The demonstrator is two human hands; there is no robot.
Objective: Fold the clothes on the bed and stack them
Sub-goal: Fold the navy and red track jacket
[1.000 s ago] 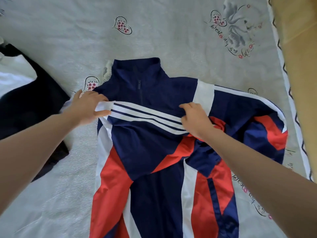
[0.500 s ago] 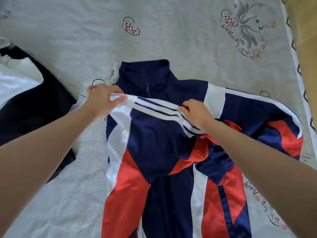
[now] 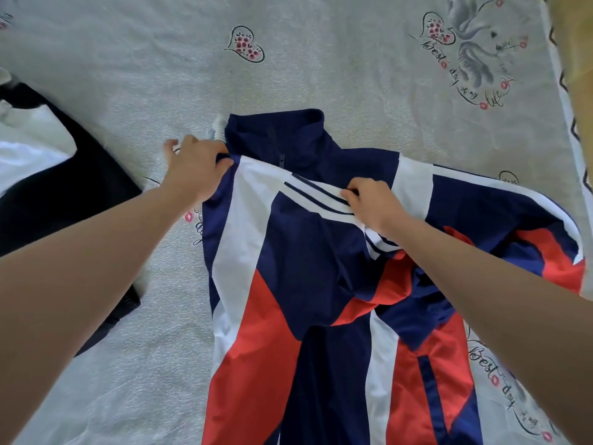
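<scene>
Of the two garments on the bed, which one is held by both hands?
The navy, red and white jacket; the left hand and right hand grip it. The black and white garment lies untouched.

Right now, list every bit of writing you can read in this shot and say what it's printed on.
"Best day of my life": red-dotted script on the bedsheet, upper right, beside the grey figure print.
"Best day": the same script on the bedsheet at lower right, by the right forearm; the words after it are too small to read.
Script near the left hand: mostly covered, unreadable.
Jacket: no readable text or logo.
</scene>
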